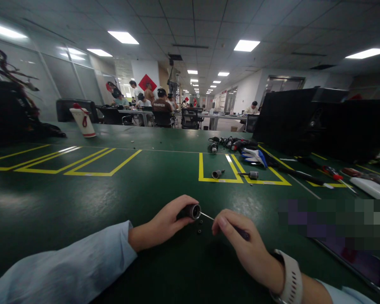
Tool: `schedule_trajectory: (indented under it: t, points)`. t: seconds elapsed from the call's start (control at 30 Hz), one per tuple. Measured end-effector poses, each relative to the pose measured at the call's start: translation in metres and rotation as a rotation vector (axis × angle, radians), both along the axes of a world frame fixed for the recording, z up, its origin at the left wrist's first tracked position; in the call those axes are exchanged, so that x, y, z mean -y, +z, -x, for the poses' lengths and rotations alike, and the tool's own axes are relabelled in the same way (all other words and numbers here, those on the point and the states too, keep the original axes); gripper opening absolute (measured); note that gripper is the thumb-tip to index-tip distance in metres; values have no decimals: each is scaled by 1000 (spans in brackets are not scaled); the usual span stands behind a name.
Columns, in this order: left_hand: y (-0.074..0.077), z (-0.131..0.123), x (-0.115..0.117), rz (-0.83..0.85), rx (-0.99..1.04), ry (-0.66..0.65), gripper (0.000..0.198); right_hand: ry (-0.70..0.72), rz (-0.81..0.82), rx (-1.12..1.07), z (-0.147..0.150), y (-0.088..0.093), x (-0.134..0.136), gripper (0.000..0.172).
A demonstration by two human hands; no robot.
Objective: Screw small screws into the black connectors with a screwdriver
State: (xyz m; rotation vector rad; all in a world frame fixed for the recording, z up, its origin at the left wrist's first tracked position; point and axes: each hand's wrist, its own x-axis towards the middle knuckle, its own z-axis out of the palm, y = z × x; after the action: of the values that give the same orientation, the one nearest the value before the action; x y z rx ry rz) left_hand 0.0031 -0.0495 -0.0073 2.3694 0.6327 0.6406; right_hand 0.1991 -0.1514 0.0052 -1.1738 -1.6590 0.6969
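Observation:
My left hand (166,221) is wrapped around a dark metal cylinder (195,211), its hollow round end turned to the right. A thin screwdriver (242,233) lies in the fist of my right hand (240,237), which is closed around its dark handle. The bright shaft points left, with its tip at the open mouth of the cylinder; how far it reaches inside I cannot tell. Two small dark ring-like pieces, a lower one (199,231) and an upper one (201,222), rest on the green tabletop (164,270) just below the cylinder.
Beyond my hands, two metal parts (218,173) (253,175) lie in yellow-taped boxes. Behind them are a heap of dark tools (229,142) and a blue-white glove (255,157). A phone (354,257) lies at right, a paper cup (83,121) far left. People sit at desks further back.

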Motion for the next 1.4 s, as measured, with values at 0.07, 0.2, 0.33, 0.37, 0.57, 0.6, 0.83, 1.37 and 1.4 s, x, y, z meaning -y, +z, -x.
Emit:
schedule_trajectory:
  t: [0.07,0.2,0.33,0.37,0.57,0.6,0.83,1.37,1.4]
  points:
    - [3,0,3,3,-40,-46,31,2,34,4,0,-1,-1,37]
    - [5,0,5,-25,-78,-104,34,-5,87,-1,0,1,-3,37]
    - [5,-1,5,-63,-124,-153,27,5,219,-164,1,1,-6,40]
    - [5,-1,4,-60,-144,-156,22,10,268,-250,1,0,-7,40]
    - [6,-3,5,-31,-173,-153,10,47,555,-762,-1,-11,-19,35]
    - [6,-3,5,-29,-175,-154,10,49,576,-792,-1,-11,-20,34]
    - [6,-4,7,-120,-234,-144,15,36,440,-610,2,-5,-14,37]
    - [14,-10,16,-328,-398,-45,34,0,520,-706,-8,-10,-24,34]
    - [14,-10,16,-325,-391,-35,33,-9,516,-698,-9,-10,-24,34]
